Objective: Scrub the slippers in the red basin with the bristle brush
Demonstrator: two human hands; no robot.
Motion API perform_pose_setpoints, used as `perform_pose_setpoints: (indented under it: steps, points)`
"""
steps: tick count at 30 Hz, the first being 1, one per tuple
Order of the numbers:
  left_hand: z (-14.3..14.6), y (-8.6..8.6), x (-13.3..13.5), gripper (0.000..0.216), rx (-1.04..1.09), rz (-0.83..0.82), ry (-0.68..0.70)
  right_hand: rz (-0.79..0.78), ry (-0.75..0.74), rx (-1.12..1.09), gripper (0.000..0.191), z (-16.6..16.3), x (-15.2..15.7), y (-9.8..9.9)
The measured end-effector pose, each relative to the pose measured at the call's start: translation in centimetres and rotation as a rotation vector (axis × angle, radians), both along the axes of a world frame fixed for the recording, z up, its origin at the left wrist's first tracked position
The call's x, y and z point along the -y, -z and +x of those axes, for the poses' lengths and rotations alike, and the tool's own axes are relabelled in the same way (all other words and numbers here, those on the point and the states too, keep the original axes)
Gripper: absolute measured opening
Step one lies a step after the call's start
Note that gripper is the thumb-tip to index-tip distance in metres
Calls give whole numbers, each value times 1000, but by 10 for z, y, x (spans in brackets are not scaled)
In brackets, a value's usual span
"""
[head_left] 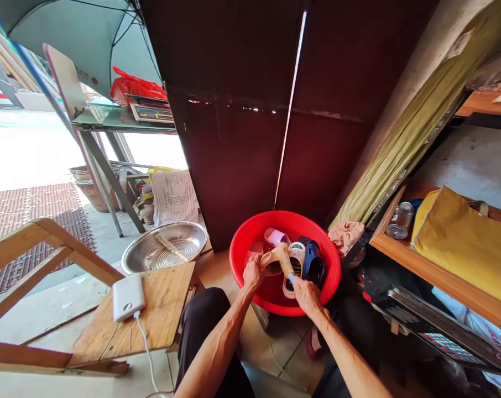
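Wooden stool (159,315) with white power bank (128,297)

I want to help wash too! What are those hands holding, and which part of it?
A beige slipper, above the red tub. The left hand grips one end and the right hand grips the other. I can't tell which end is the heel.

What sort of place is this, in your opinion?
Probably the street-open ground floor of a modest home or small shop: a dark metal door, a glass shelf rack by the opening, and a red plastic basin of slippers on the tiled floor.
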State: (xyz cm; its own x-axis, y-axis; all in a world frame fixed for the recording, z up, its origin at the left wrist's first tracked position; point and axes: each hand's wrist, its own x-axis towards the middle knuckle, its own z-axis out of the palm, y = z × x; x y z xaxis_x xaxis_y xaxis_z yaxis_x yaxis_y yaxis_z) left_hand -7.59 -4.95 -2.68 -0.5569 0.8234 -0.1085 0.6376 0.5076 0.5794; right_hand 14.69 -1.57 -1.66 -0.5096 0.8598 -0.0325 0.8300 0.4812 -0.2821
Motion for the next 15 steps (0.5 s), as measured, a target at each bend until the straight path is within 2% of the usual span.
perform_pose_setpoints:
  steps: [2,4,9,11,13,15]
  points:
    - [2,3,-1,50,7,6,12,-40,68,26,43,1,-15,-7]
    - [2,8,-4,53,13,10,20,-29,55,-7,42,2,-15,-11]
    - [-4,19,-12,51,6,126,0,106,-147,-205,43,13,30,-1]
    - [-4,20,-14,51,0,158,2,119,-176,-262,45,14,37,4]
    - [-2,19,-15,52,-23,159,10,99,-153,-267,44,12,26,5]
    - [4,15,-15,54,-51,135,19,38,-82,-208,42,7,2,3]
